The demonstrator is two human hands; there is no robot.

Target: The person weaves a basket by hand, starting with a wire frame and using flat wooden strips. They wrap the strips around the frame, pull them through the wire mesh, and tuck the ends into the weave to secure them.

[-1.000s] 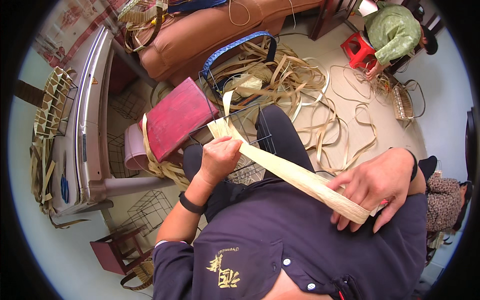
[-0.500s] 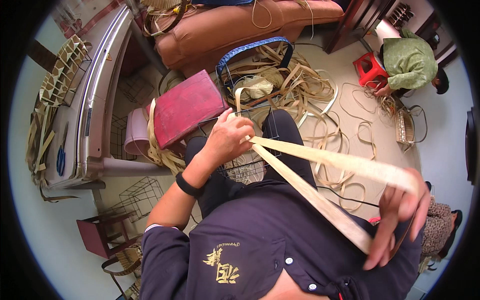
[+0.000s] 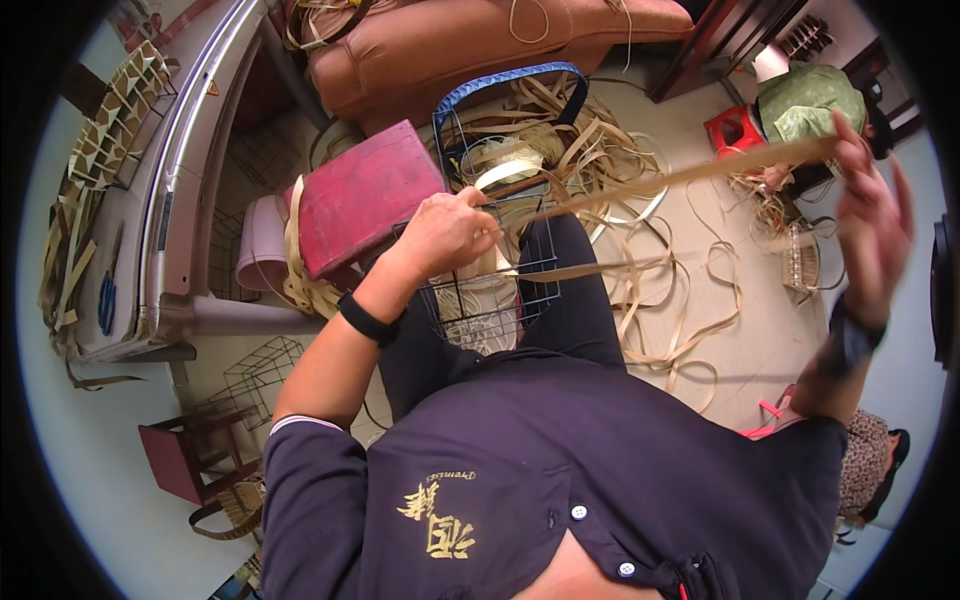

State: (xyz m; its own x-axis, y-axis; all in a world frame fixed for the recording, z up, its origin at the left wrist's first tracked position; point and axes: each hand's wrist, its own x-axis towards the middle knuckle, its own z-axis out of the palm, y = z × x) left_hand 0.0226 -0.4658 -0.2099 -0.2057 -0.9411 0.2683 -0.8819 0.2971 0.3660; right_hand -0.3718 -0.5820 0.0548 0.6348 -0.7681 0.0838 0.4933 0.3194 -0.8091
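A black wire basket frame (image 3: 485,285) rests between my knees. My left hand (image 3: 450,232) is closed at its upper edge, pinching a flat tan weaving strip (image 3: 690,178). From there the strip stretches taut to the far right, where its end meets the fingers of my right hand (image 3: 868,215). That hand is raised and smeared by motion, with some fingers stretched out. A second length of strip (image 3: 600,268) runs rightward from beside my left hand, lower down. A pale piece of strip curls above my left fingers.
Beyond the frame stand a blue-wrapped basket handle (image 3: 510,75) and a heap of loose strips (image 3: 610,150). A red box (image 3: 370,200) and a pink bucket (image 3: 262,240) are on the left. Scissors (image 3: 108,290) lie on the table (image 3: 165,230). Another person (image 3: 810,105) works at far right.
My right hand has swung from low beside my body up and outward to the far right, drawing the strip with it. My left hand stays at the frame.
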